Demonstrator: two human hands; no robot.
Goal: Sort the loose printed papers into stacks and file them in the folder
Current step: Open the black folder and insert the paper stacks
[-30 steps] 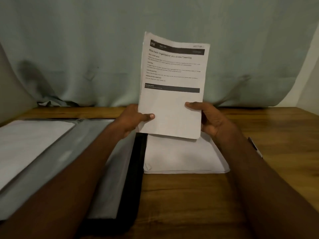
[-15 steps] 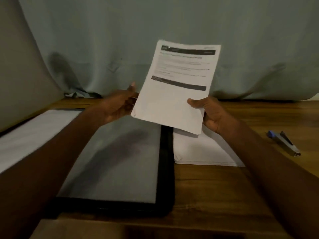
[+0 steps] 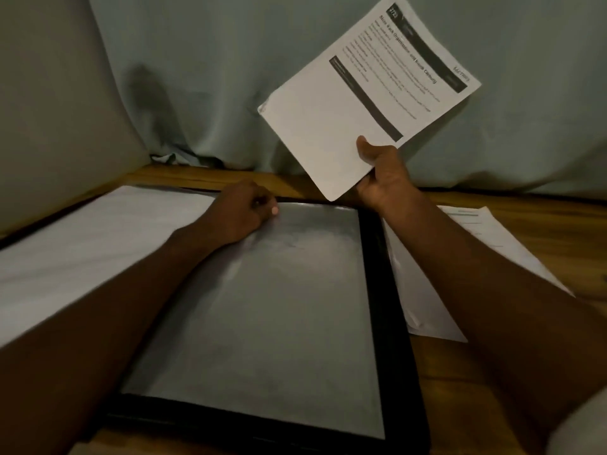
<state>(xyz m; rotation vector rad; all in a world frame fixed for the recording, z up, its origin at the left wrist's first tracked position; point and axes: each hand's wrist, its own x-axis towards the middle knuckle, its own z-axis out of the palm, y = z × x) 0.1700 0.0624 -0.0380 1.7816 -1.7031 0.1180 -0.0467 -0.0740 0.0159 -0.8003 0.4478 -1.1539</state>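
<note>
My right hand [image 3: 382,172] pinches the lower corner of a thin stack of printed papers [image 3: 354,103], held up and tilted to the right above the table. An open black folder [image 3: 374,290] lies in front of me, its right side showing a grey plastic sleeve [image 3: 279,307]. My left hand [image 3: 241,210] rests at the sleeve's top edge with fingers curled, thumb and fingertips together at that edge. The folder's left side [image 3: 82,238] shows a white page. A loose pile of papers [image 3: 423,290] lies on the table right of the folder, partly under my right forearm.
The wooden table [image 3: 558,224] runs along a pale blue-grey curtain [image 3: 197,77] at the back. A beige surface [image 3: 49,110] rises at the left. Some pale cloth [image 3: 581,425] shows at the bottom right corner.
My left hand let go of the papers and dropped to the sleeve's top edge. My right hand alone lifted the papers up and right, tilting them. The view swung left and closer.
</note>
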